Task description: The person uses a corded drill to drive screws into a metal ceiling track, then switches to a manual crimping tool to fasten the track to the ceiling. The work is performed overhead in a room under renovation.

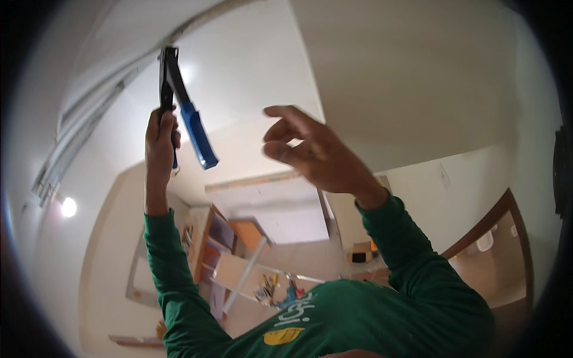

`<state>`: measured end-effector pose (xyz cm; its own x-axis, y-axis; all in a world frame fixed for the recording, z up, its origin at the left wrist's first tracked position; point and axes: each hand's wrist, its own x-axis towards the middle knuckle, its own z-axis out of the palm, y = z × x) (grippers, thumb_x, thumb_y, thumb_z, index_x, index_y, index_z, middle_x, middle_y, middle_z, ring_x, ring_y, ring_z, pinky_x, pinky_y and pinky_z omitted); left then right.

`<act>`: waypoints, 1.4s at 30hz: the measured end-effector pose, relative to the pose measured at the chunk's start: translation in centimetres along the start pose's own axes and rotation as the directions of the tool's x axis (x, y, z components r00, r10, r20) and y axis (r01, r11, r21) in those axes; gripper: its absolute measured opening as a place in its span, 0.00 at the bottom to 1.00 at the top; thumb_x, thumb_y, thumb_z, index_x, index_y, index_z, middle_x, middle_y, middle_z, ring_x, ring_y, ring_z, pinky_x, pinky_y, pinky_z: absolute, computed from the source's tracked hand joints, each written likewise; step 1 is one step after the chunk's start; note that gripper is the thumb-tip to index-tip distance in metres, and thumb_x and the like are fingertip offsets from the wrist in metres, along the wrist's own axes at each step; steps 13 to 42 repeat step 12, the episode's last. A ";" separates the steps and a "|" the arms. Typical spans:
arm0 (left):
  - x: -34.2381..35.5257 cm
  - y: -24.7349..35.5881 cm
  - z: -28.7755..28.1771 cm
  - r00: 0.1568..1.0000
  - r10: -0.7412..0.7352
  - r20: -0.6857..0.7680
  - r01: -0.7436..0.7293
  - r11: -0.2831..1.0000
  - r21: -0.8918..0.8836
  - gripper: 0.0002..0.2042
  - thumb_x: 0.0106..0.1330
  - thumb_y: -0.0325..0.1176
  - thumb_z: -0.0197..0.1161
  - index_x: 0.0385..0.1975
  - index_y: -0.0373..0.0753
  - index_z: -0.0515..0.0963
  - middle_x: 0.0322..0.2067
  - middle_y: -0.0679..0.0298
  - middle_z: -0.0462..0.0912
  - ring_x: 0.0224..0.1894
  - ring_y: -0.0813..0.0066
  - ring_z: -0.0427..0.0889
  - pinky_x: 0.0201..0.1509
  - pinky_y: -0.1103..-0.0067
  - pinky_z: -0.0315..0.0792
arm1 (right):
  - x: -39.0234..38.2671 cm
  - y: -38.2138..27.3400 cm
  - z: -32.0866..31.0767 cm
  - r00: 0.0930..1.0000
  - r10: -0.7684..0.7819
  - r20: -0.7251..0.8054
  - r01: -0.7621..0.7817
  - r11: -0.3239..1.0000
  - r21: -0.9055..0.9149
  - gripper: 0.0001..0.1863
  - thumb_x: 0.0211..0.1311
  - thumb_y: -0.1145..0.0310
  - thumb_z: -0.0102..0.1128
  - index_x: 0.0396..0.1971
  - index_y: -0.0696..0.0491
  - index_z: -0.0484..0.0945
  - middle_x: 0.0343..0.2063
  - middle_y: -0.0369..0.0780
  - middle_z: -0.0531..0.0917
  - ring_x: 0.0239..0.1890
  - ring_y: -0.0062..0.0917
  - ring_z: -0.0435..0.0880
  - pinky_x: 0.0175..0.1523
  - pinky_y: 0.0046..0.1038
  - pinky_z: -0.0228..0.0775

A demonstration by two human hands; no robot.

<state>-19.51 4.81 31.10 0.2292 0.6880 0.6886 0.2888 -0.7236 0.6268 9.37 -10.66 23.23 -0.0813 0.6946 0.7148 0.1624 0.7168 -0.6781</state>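
Raised at the upper left, my left hand (159, 134) is wrapped round one handle of a profile crimping plier (169, 77). The tool has a black body and blue grips, and its handles stand spread apart. Its second blue grip (199, 136) hangs free to the right of my fingers. The black head points up against the seam along a metal ceiling channel (95, 107); whether it touches is hard to tell. My right hand (316, 149) is lifted in the middle, holding nothing, with loosely bent fingers apart.
Above me the white ceiling (250, 65) meets a beige wall surface (412, 71). Below are a wooden shelf unit (206, 238), a work board with several hand tools (268, 289) and a cardboard box (360, 252). A brown door frame (518, 232) stands at right; a lamp (68, 207) glows at left.
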 end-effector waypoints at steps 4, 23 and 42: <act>-5.8 -4.7 3.0 0.990 -0.122 0.075 0.132 0.981 -0.144 0.16 0.83 0.42 0.56 0.54 0.34 0.76 0.30 0.71 0.72 0.29 0.84 0.71 0.36 0.83 0.69 | -6.0 3.6 -0.2 0.974 0.214 0.076 -0.217 0.976 0.033 0.31 0.74 0.62 0.68 0.68 0.61 0.68 0.46 0.45 0.85 0.51 0.31 0.87 0.54 0.31 0.82; -30.1 -19.1 9.3 0.861 -0.463 0.212 0.388 0.866 0.317 0.18 0.76 0.36 0.67 0.61 0.42 0.74 0.51 0.57 0.81 0.54 0.63 0.80 0.61 0.79 0.72 | -26.2 18.3 0.7 0.309 0.936 0.165 -0.849 0.350 -0.395 0.31 0.76 0.59 0.67 0.71 0.54 0.68 0.56 0.45 0.84 0.52 0.40 0.85 0.62 0.38 0.77; -30.1 -19.1 9.3 0.861 -0.463 0.212 0.388 0.866 0.317 0.18 0.76 0.36 0.67 0.61 0.42 0.74 0.51 0.57 0.81 0.54 0.63 0.80 0.61 0.79 0.72 | -26.2 18.3 0.7 0.309 0.936 0.165 -0.849 0.350 -0.395 0.31 0.76 0.59 0.67 0.71 0.54 0.68 0.56 0.45 0.84 0.52 0.40 0.85 0.62 0.38 0.77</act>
